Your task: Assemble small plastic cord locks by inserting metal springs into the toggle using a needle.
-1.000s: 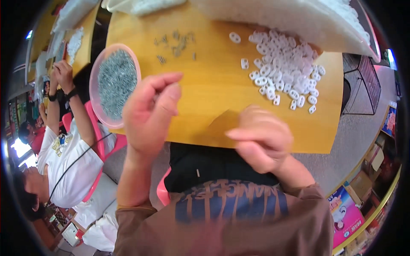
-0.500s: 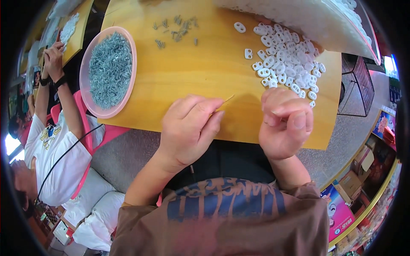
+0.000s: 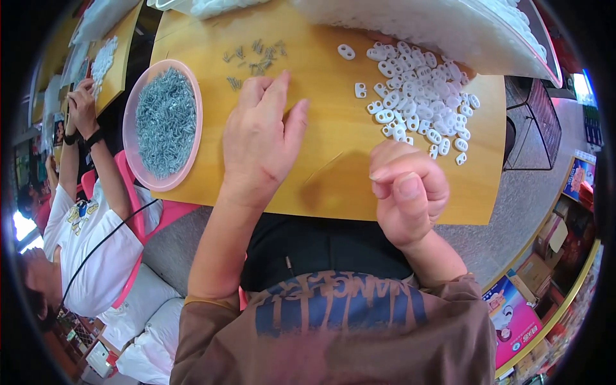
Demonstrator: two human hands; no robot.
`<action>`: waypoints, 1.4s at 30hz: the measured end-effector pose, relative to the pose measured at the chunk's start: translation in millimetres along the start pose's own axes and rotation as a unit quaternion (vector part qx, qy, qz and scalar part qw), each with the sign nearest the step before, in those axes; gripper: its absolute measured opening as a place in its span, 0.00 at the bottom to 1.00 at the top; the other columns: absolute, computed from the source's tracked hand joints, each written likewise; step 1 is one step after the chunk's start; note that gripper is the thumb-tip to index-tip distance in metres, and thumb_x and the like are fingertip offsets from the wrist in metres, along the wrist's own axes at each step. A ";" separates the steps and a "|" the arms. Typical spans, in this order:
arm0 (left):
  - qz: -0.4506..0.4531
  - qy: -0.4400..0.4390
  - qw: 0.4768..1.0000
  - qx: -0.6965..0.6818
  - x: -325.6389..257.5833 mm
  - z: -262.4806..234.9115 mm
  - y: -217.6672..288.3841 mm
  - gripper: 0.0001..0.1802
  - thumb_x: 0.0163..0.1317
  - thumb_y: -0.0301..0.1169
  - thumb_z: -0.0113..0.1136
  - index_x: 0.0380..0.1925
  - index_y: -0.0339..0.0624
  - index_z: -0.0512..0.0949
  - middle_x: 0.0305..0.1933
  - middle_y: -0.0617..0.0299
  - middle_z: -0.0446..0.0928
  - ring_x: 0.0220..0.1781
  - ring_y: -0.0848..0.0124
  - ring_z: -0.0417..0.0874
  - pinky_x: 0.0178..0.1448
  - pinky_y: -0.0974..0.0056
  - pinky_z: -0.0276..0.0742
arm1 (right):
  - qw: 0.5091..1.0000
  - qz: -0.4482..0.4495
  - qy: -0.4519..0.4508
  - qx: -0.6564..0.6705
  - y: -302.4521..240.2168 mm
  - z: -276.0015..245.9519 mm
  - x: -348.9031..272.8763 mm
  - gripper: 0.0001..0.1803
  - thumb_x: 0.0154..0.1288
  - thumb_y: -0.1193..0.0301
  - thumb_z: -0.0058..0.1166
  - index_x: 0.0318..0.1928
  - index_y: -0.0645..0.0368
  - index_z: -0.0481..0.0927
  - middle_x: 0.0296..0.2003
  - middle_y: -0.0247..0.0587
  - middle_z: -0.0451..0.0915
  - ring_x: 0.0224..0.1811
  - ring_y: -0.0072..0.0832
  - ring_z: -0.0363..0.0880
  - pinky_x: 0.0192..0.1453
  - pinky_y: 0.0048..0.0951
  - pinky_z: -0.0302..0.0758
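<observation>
My left hand (image 3: 260,131) is open, its fingers stretched out over the tabletop just short of a scatter of small metal springs (image 3: 262,66). Between my hands a thin yellowish stick (image 3: 325,165) lies on the wood. My right hand (image 3: 410,189) is closed, thumb against curled fingers; whatever it may hold is hidden. Beyond that hand spreads a loose pile of white plastic two-holed cord-lock pieces (image 3: 417,90). Left of my left hand stands a pink oval basin (image 3: 198,122) filled with many more of the metal springs.
A large clear container (image 3: 443,38) of white pieces leans over the table's far right. Left, a co-worker in a white shirt (image 3: 90,250) sits at another table. A black wire rack (image 3: 539,128) stands off the right edge; white sacks (image 3: 144,301) lie on the floor.
My left hand has let go of the thin stick, opened and moved up and left toward the springs. My right hand, still closed, sits slightly farther left.
</observation>
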State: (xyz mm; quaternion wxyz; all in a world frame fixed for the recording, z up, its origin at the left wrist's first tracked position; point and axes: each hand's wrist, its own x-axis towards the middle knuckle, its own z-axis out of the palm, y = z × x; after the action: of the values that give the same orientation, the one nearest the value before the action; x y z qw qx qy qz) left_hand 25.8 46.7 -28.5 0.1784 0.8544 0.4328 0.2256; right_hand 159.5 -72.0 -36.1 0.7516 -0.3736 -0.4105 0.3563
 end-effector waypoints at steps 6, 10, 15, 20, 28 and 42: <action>-0.025 0.014 0.998 0.057 6.9 3.5 0.9 0.16 0.52 0.32 0.56 0.40 0.37 0.73 0.35 0.55 0.70 0.34 0.58 0.75 0.35 0.60 0.72 | 1.000 0.019 -0.013 0.012 -2.5 -0.9 0.9 0.05 0.59 0.75 0.46 0.29 0.63 0.74 0.20 0.33 0.68 0.21 0.19 0.61 0.25 0.20 0.59; 0.019 0.012 0.996 0.088 7.3 3.9 1.6 0.13 0.53 0.32 0.55 0.38 0.39 0.74 0.34 0.57 0.71 0.31 0.59 0.76 0.32 0.60 0.72 | 1.000 0.015 -0.018 0.006 -1.3 -2.7 0.5 0.05 0.59 0.75 0.46 0.29 0.63 0.74 0.19 0.34 0.68 0.20 0.19 0.61 0.24 0.20 0.59; 0.034 0.044 0.996 0.063 11.1 7.8 -5.5 0.07 0.53 0.28 0.53 0.32 0.41 0.75 0.32 0.56 0.72 0.29 0.57 0.75 0.32 0.59 0.72 | 0.998 0.050 -0.020 -0.041 -6.8 -0.9 0.3 0.11 0.61 0.68 0.42 0.27 0.62 0.71 0.19 0.33 0.67 0.19 0.20 0.61 0.27 0.23 0.59; 0.041 0.039 0.994 0.088 17.0 10.6 -4.4 0.04 0.52 0.26 0.52 0.29 0.39 0.73 0.32 0.54 0.72 0.29 0.55 0.75 0.31 0.58 0.72 | 0.996 0.070 -0.018 -0.043 -8.1 -3.0 1.4 0.11 0.61 0.69 0.42 0.28 0.62 0.72 0.19 0.34 0.67 0.20 0.20 0.61 0.27 0.23 0.59; -0.023 0.036 0.997 -0.057 5.3 7.8 2.9 0.07 0.51 0.23 0.54 0.32 0.38 0.73 0.27 0.59 0.72 0.22 0.68 0.73 0.25 0.67 0.69 | 0.990 0.120 -0.021 -0.076 -13.7 0.3 -2.5 0.07 0.61 0.73 0.44 0.33 0.65 0.73 0.25 0.35 0.69 0.24 0.19 0.64 0.30 0.19 0.62; -0.287 -0.136 0.667 -0.674 -24.5 -32.8 43.7 0.10 0.53 0.23 0.57 0.35 0.35 0.69 0.26 0.64 0.71 0.16 0.83 0.65 0.18 0.81 0.58 | 0.983 0.038 -0.088 -0.154 -5.2 6.3 5.9 0.14 0.56 0.80 0.50 0.45 0.66 0.72 0.33 0.40 0.72 0.34 0.25 0.70 0.40 0.22 0.66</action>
State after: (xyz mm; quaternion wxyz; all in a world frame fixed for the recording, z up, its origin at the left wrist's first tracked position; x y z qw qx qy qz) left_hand 24.1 5.6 15.1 0.8184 0.3563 0.3575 0.2748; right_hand 157.6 -67.8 -27.1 0.6318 -0.4677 -0.5103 0.3489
